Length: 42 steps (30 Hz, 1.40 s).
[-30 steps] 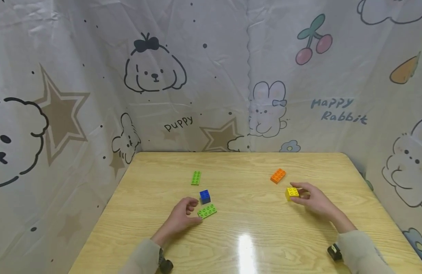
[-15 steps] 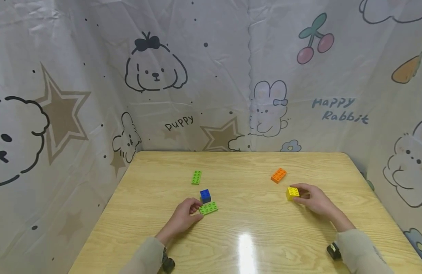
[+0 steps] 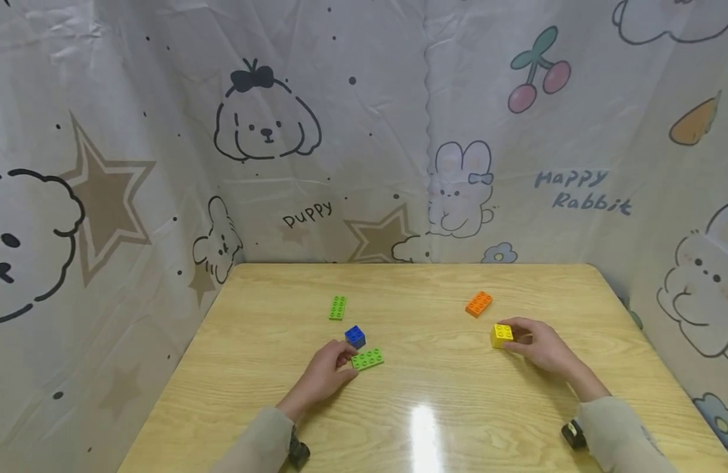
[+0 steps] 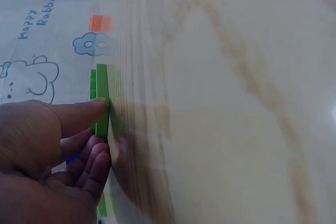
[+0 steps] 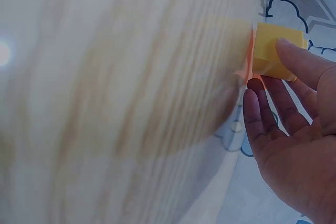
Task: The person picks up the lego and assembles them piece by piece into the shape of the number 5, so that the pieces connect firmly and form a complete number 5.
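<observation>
My left hand (image 3: 326,371) pinches a flat lime-green toy building brick (image 3: 367,359) by its left end, low over the table. In the left wrist view the thumb lies on the side of that green brick (image 4: 102,119). Just behind it a small blue brick (image 3: 355,337) sits close to the fingertips. On the right side, my right hand (image 3: 540,341) holds a yellow square brick (image 3: 502,336) between thumb and fingers. The right wrist view shows the thumb against the face of the yellow brick (image 5: 270,51), with the other fingers partly hidden behind it.
A second lime-green brick (image 3: 337,307) lies farther back on the left of the wooden table (image 3: 411,289). An orange brick (image 3: 479,304) lies behind the yellow one. Printed cloth (image 3: 376,131) hangs around the back and sides of the table.
My left hand has closed on the lime-green brick and moved it a little right and away. The blue brick has turned slightly. The right hand stays almost still with the yellow brick.
</observation>
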Each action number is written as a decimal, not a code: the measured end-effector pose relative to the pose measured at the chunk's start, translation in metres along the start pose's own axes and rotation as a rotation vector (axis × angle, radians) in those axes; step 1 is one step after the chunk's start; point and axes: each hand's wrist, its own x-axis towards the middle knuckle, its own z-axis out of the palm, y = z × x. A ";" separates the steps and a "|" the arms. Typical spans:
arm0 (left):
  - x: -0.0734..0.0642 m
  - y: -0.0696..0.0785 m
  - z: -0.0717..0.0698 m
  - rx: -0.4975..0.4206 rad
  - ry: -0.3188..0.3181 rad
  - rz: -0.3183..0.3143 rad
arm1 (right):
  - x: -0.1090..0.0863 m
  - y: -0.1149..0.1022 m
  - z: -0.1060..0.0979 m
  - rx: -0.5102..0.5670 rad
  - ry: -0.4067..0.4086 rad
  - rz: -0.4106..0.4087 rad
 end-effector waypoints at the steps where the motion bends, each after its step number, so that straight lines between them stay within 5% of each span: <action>1: 0.002 0.000 0.001 -0.001 -0.001 0.003 | 0.000 -0.001 0.000 0.002 0.002 -0.002; 18: 0.033 0.015 0.019 0.026 -0.033 0.095 | 0.015 -0.045 0.025 0.082 0.010 -0.121; 42: 0.067 0.038 0.038 0.021 -0.120 0.065 | 0.038 -0.096 0.073 0.157 -0.077 -0.217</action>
